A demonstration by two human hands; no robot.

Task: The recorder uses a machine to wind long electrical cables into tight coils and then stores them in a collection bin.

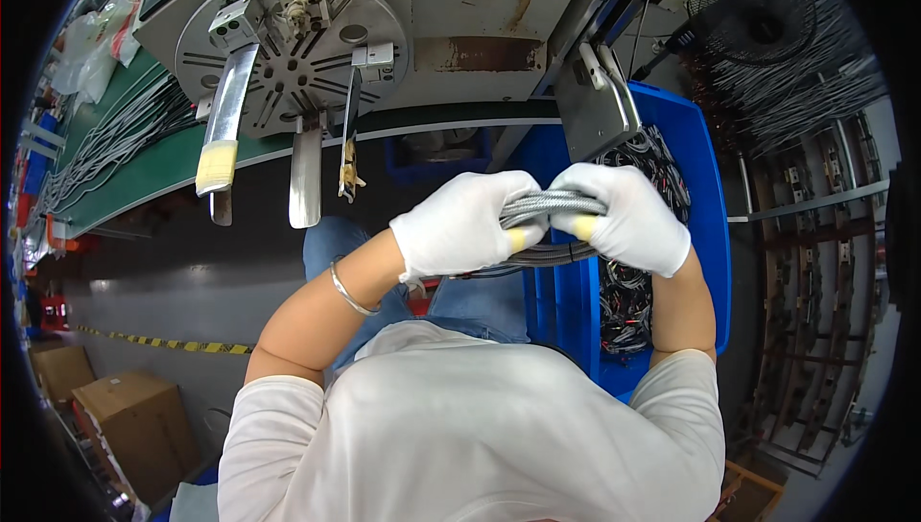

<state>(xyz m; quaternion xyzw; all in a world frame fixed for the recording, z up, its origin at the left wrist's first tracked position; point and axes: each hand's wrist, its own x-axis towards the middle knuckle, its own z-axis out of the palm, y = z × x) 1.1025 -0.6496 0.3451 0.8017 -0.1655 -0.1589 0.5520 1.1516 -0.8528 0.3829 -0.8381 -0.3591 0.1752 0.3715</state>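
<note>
A coil of grey braided cable (554,201) is held up in front of my body, between both gloved hands. My left hand (470,220), in a white glove with a yellow patch at the fingertip, is closed round the coil's left side. On its right side my right hand (628,220), gloved the same way, grips it too. The lower strands of the loop pass beneath the fingers, and dark thin ends show under my left hand. Parts of the coil inside both hands are hidden.
Ahead on the left is a round slotted metal disc (278,52) with several arms projecting toward me. A blue bin (710,234) with coiled cables stands at my right. Beyond it are a black fan (753,9) and a rack (815,263). Cardboard boxes (144,426) stand lower left.
</note>
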